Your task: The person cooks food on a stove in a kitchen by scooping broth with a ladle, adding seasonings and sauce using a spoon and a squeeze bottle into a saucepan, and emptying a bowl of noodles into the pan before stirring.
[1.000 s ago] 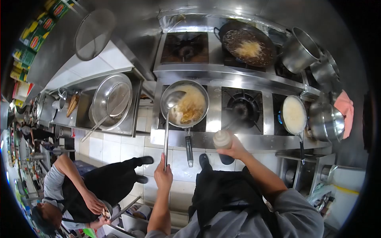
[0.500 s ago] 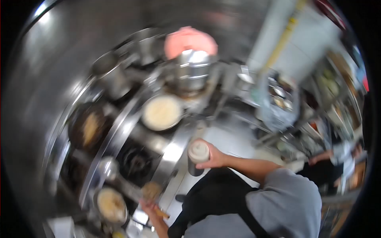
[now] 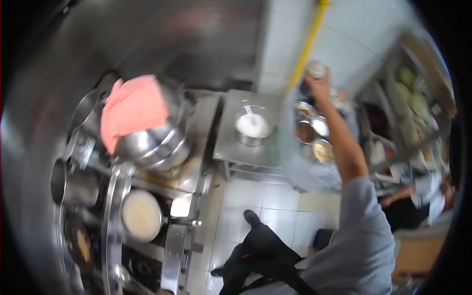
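My right hand (image 3: 319,87) is stretched far out at the upper right, its fingers closed around a dark bottle with a pale round top (image 3: 316,69). It is above the back of a seasoning station draped in clear plastic (image 3: 300,167). Below the forearm are several small round tubs there, among them one with a brown content (image 3: 305,132) and one with a yellowish content (image 3: 322,150). My left hand is out of view. Blur hides the finer detail of the bottle.
A steel side table (image 3: 228,142) bears a pot of white powder or grains (image 3: 251,129). On the stove, a pink cloth (image 3: 135,108) lies over a steel pot (image 3: 155,147), near a pan of pale liquid (image 3: 141,216). A co-worker (image 3: 418,201) stands at the right by shelves (image 3: 423,123).
My right hand has carried the bottle from beside my body up and away to the seasoning station. The view has turned right and my left hand has left it.
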{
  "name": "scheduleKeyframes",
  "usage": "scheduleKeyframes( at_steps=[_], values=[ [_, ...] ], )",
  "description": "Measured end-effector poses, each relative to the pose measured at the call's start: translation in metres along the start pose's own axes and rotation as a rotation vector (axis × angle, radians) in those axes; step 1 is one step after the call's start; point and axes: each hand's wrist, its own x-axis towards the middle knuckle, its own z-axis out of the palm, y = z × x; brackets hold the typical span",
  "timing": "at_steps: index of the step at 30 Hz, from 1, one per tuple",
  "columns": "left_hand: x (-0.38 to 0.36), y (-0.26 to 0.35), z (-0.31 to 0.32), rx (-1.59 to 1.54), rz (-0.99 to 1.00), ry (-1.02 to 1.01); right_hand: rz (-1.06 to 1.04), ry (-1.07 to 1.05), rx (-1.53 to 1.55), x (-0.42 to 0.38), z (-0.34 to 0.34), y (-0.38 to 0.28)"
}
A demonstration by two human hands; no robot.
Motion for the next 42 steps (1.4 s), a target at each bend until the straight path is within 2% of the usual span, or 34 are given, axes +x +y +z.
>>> scheduleKeyframes(
  at_steps=[1, 2, 3, 4, 5, 6, 7, 8, 9, 12, 14, 15, 17, 18, 19, 20, 21, 22, 24, 25, 26, 27, 28, 29, 30, 31, 32, 33, 34, 35, 36, 42],
  values=[
    [0.0, 0.002, -0.002, -0.115, -0.06, -0.167, 0.014, -0.087, -0.196, 0.031, 0.01, 0.093],
    [-0.018, 0.016, 0.035, -0.201, -0.132, -0.371, 0.011, -0.177, -0.392, 0.052, 0.019, 0.151],
    [-0.05, -0.001, 0.072, -0.245, 0.0, -0.353, 0.475, -0.279, -0.133, 0.071, 0.024, 0.201],
    [-0.096, 0.01, 0.186, -0.47, 0.05, -0.094, -0.032, -0.22, -0.592, 0.079, 0.031, 0.258],
    [-0.12, 0.025, 0.251, -0.471, 0.121, -0.12, -0.054, -0.138, -0.513, 0.081, 0.035, 0.28],
    [-0.119, 0.04, 0.272, -0.457, 0.163, -0.191, -0.082, -0.058, -0.433, 0.088, 0.039, 0.319],
    [-0.115, 0.057, 0.285, -0.43, 0.19, -0.271, -0.149, 0.032, -0.694, 0.087, 0.048, 0.357],
    [-0.111, 0.079, 0.31, -0.369, 0.218, -0.314, -0.422, -0.238, -0.974, 0.099, 0.05, 0.445],
    [-0.105, 0.105, 0.332, -0.303, 0.235, -0.363, 0.13, -0.055, -0.788, 0.074, 0.054, 0.386],
    [-0.068, 0.186, 0.385, -0.038, 0.378, -0.295, -0.122, -0.132, -1.026, 0.048, 0.058, 0.361],
    [-0.033, 0.246, 0.417, 0.078, 0.372, -0.248, 0.133, -0.131, -0.976, 0.045, 0.052, 0.313],
    [-0.013, 0.275, 0.432, 0.11, 0.355, -0.208, 0.135, -0.131, -0.962, 0.043, 0.049, 0.295],
    [0.008, 0.318, 0.47, 0.35, 0.356, -0.013, -0.01, 0.016, -0.891, 0.036, 0.037, 0.257],
    [0.034, 0.343, 0.472, 0.581, 0.368, -0.006, 0.0, 0.021, -0.882, 0.029, 0.024, 0.234],
    [0.071, 0.368, 0.468, 0.814, 0.377, 0.001, -0.056, -0.041, -0.637, 0.018, 0.006, 0.214],
    [0.1, 0.391, 0.471, 0.822, 0.388, -0.005, -0.112, -0.096, -0.39, 0.003, -0.008, 0.2],
    [0.129, 0.414, 0.475, 1.2, 0.296, 0.038, -0.015, -0.141, -0.128, -0.021, -0.019, 0.193],
    [0.164, 0.434, 0.475, 1.39, 0.251, 0.067, 0.077, -0.182, 0.136, -0.049, -0.033, 0.187],
    [0.239, 0.47, 0.471, 1.766, 0.196, 0.028, 0.019, -0.379, -0.226, -0.107, -0.082, 0.147],
    [0.248, 0.477, 0.477, 1.861, 0.191, -0.004, 0.044, -0.413, -0.24, -0.145, -0.103, 0.152],
    [0.256, 0.483, 0.483, 1.954, 0.189, -0.037, 0.195, -0.643, -0.255, -0.173, -0.123, 0.145],
    [0.239, 0.472, 0.506, 1.836, 0.044, 0.059, -0.004, -0.486, -0.266, -0.219, -0.128, 0.12],
    [0.229, 0.469, 0.518, 1.708, -0.096, 0.152, 0.045, -0.401, -0.207, -0.274, -0.147, 0.159],
    [0.253, 0.479, 0.507, 1.712, -0.093, 0.151, -0.192, -0.975, -0.735, -0.291, -0.188, 0.134],
    [0.292, 0.492, 0.489, 1.49, -0.225, 0.173, -0.314, -0.797, -0.94, -0.385, -0.23, 0.252],
    [0.319, 0.504, 0.477, 1.265, -0.346, 0.191, -0.486, -0.693, -0.607, -0.409, -0.24, 0.204],
    [0.261, 0.492, 0.495, 1.101, -0.365, 0.052, 0.302, -0.893, -0.514, -0.433, -0.247, 0.18],
    [0.249, 0.494, 0.49, 1.107, -0.364, 0.05, 0.726, -0.929, -0.503, -0.446, -0.245, 0.166],
    [0.242, 0.5, 0.481, 0.943, -0.37, 0.026, 0.91, -0.941, -0.478, -0.457, -0.242, 0.156],
    [0.233, 0.504, 0.471, 0.777, -0.374, 0.004, 1.029, -0.953, -0.446, -0.469, -0.238, 0.147],
    [0.218, 0.504, 0.461, 0.73, -0.341, -0.126, 1.109, -0.966, -0.418, -0.478, -0.232, 0.141],
    [0.156, 0.5, 0.429, 0.566, -0.132, -0.156, 1.323, -1.042, -0.25, -0.503, -0.201, 0.129]
  ],
)
